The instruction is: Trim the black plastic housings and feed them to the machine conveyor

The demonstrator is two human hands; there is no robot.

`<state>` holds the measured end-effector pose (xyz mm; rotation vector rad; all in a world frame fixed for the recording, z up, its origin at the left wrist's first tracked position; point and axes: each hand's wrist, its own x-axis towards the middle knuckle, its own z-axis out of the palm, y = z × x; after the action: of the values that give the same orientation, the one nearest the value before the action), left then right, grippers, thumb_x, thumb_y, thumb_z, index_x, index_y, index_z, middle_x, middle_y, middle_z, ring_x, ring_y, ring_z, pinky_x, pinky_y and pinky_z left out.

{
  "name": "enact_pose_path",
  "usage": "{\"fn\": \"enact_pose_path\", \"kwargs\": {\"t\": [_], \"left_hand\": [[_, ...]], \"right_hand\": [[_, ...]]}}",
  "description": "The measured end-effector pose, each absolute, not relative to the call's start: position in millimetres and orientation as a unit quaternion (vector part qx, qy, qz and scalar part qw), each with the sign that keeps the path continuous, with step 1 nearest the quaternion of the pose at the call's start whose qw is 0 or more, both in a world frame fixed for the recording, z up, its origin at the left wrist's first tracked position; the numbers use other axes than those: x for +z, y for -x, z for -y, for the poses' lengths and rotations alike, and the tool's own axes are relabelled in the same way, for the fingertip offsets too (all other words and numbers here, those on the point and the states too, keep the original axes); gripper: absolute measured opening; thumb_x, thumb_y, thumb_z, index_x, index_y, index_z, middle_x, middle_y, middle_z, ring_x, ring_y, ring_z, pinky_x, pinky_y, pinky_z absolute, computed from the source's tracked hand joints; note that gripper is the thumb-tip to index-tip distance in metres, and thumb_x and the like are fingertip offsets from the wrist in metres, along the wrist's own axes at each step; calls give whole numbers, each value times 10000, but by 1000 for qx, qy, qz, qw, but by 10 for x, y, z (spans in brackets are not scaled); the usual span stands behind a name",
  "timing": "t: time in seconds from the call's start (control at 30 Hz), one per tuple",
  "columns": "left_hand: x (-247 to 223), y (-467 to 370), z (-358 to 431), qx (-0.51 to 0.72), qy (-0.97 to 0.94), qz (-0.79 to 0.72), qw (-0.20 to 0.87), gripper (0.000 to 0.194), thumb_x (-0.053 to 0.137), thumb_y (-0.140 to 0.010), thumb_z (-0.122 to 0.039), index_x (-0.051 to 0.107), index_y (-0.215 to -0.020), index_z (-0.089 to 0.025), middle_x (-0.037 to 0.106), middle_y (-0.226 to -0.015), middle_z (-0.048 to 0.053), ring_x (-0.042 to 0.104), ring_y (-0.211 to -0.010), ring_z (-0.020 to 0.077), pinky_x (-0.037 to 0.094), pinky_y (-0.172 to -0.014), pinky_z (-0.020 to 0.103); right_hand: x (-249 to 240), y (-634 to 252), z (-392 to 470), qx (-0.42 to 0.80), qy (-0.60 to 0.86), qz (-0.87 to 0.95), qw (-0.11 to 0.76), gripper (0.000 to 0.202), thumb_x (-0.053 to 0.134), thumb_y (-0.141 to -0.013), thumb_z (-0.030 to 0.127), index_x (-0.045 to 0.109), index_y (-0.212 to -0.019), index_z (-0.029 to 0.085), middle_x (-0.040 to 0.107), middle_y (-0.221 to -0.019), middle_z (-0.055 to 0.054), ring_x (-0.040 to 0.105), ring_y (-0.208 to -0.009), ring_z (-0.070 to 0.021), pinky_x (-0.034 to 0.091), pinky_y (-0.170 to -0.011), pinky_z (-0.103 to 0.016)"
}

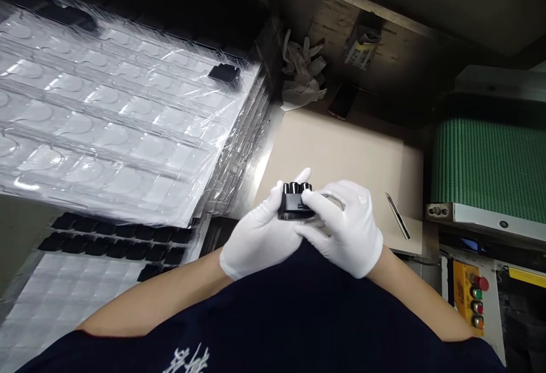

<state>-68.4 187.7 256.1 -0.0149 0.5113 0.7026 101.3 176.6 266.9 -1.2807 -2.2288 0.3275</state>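
A small black plastic part (294,205) with glossy rounded ridges along its top is held between my two white-gloved hands, low over the beige board. My left hand (264,239) grips it from the left and from behind, thumb on its left side. The fingers of my right hand (347,225) are pressed to its right side, index fingertip on the front of the ridges. A thin curved edge shows behind my right index finger; what it belongs to is unclear. A similar black part (225,74) sits on the clear tray (128,106) at the left.
White gloves (303,71) and a dark phone (343,100) lie behind the beige board (341,145). A pen-like tool (397,215) rests on its right. Further right are a green conveyor belt (490,168) and a button box (469,299). More black parts (106,248) fill a lower-left tray.
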Motion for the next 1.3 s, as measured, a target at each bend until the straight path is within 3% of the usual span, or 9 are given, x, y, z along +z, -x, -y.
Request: {"fn": "enact_pose_path", "kwargs": {"t": [0.17, 0.3, 0.37, 0.43, 0.5, 0.57, 0.73, 0.97, 1.3], "left_hand": [[2550, 724, -1879, 332, 5, -257, 908, 528, 378, -1025, -451, 446, -1485, -200, 600, -1379, 42, 376, -1430, 147, 420, -1072, 208], [2439, 797, -1821, 325, -34, -255, 910, 365, 517, -980, -337, 663, -1248, -138, 706, -1166, 43, 431, -1399, 148, 414, -1068, 152], [2381, 803, -1775, 340, -53, -234, 909, 298, 606, -918, -383, 731, -1073, -162, 728, -1045, 47, 490, -1354, 206, 439, -1091, 232], [2362, 775, -1743, 355, -69, -197, 911, 328, 680, -843, -474, 739, -962, -174, 728, -967, 65, 532, -1301, 295, 442, -1119, 393], [2380, 729, -1738, 358, -101, -141, 917, 411, 661, -843, -536, 723, -954, -145, 717, -967, 98, 537, -1271, 355, 385, -1137, 533], [2407, 687, -1754, 354, -140, -83, 921, 491, 550, -914, -562, 705, -997, -104, 704, -996, 135, 540, -1251, 373, 333, -1139, 594], [2411, 656, -1798, 348, -164, -48, 922, 628, 380, -966, -627, 694, -1012, -85, 675, -1027, 163, 547, -1222, 365, 346, -1118, 570], [2396, 642, -1806, 325, -155, -71, 930, 661, 487, -902, -665, 706, -1018, -52, 651, -1033, 179, 537, -1202, 390, 382, -1082, 539], [2378, 613, -1856, 331, -131, -102, 929, 584, 593, -855, -637, 718, -914, -69, 614, -904, 136, 549, -1167, 394, 393, -1075, 542]], "right_hand": [[2588, -1014, -1794, 80, 454, 842, 279, 263, 638, -908, 313, 633, -1165, 257, 642, -785, -39, 525, -646, -190, 446, -603, -342], [2645, -1007, -1827, 71, 429, 858, 274, 158, 540, -929, 266, 617, -1057, 213, 665, -812, -31, 547, -662, -177, 406, -596, -321], [2677, -988, -1839, 103, 430, 855, 272, 125, 534, -932, 297, 604, -978, 204, 655, -775, -17, 530, -632, -162, 393, -603, -318], [2704, -966, -1844, 144, 431, 849, 270, 169, 552, -932, 365, 593, -924, 201, 622, -715, -3, 496, -592, -149, 378, -608, -317], [2729, -945, -1844, 175, 433, 843, 268, 224, 560, -933, 419, 595, -901, 200, 587, -678, 7, 476, -578, -143, 367, -616, -314], [2753, -930, -1841, 199, 435, 837, 265, 247, 557, -939, 436, 609, -890, 200, 564, -655, 17, 462, -572, -136, 355, -624, -310], [2775, -915, -1841, 229, 445, 822, 270, 298, 558, -936, 479, 654, -884, 202, 537, -624, 28, 410, -564, -132, 333, -624, -315], [2728, -930, -1858, 245, 450, 811, 282, 435, 460, -965, 562, 683, -889, 195, 524, -615, 17, 424, -574, -140, 365, -654, -320], [2708, -954, -1923, 263, 447, 818, 247, 525, 377, -1001, 558, 657, -769, 179, 527, -616, 8, 502, -620, -139, 368, -676, -305]]}}
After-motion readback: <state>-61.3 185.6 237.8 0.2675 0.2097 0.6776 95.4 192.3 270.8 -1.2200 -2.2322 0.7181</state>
